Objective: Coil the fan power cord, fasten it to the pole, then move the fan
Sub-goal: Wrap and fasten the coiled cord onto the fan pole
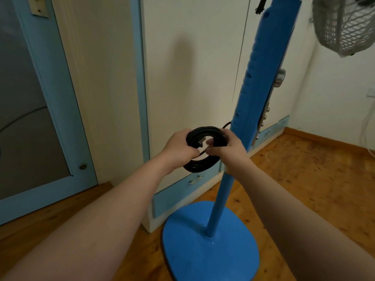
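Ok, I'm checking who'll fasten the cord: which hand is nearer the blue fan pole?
Right. The right hand grips the coiled cord just beside the pole; the left hand holds the coil's far side, farther from it.

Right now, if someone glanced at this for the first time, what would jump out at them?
First the bright blue standing fan pole, rising at centre right from its flat blue rounded base on the wooden floor, with the white mesh fan guard at top right. Then the coiled black power cord at mid-frame, just left of the pole, gripped by the left hand and the right hand.
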Demonstrator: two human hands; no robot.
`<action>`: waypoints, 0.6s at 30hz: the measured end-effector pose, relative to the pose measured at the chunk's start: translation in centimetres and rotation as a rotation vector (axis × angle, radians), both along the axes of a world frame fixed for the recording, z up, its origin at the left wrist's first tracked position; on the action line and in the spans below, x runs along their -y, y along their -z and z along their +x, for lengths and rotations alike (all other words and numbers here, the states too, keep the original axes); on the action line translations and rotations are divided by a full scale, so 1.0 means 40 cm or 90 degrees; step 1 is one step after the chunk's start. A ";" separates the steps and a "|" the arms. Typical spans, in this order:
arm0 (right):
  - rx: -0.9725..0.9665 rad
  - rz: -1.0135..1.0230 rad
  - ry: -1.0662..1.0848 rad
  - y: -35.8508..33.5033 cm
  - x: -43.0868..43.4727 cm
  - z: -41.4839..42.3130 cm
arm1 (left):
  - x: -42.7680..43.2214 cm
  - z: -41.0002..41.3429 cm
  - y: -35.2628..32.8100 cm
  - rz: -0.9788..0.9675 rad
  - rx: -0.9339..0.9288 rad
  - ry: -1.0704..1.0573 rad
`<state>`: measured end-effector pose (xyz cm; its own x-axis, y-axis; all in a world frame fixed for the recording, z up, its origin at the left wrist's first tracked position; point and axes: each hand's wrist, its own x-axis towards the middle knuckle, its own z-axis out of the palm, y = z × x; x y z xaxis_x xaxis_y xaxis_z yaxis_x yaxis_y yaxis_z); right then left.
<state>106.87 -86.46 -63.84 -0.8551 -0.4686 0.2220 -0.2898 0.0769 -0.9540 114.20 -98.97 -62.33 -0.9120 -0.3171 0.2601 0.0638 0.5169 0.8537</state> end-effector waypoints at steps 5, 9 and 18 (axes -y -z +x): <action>-0.363 0.283 -0.085 -0.074 -0.020 -0.005 | 0.001 -0.034 -0.031 -0.194 0.115 0.067; -0.348 0.443 -0.127 -0.101 -0.003 -0.011 | 0.003 -0.055 -0.047 -0.303 0.153 0.072; -0.168 0.453 -0.100 -0.020 0.030 0.009 | 0.009 -0.042 0.016 -0.484 0.148 0.099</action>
